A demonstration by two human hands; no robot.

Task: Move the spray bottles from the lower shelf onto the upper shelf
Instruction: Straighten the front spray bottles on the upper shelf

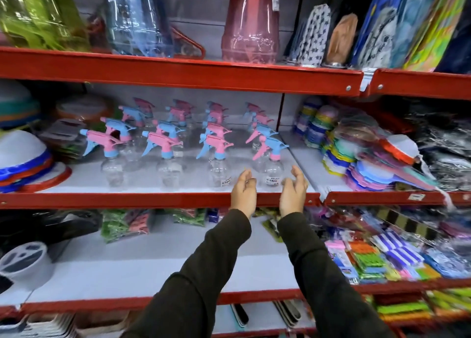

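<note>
Several clear spray bottles [165, 144] with pink and blue trigger heads stand in rows on the middle grey shelf [158, 187] with a red front rail. My left hand [244, 192] and my right hand [293, 191] are raised at that rail, palms facing each other, fingers apart. Between them, just behind, stands the front right spray bottle [272, 163], with a blue head and pink trigger. Neither hand touches it. The grey shelf below [142, 266] holds no spray bottles where I can see it.
Tall plastic containers, green [38, 14], blue [137, 16] and pink [251, 24], stand on the top shelf. Stacked bowls [23, 159] sit left of the bottles, coloured plastic items [362, 156] to the right. Packets [377, 258] and a grey holder [24, 263] lie on the shelf below.
</note>
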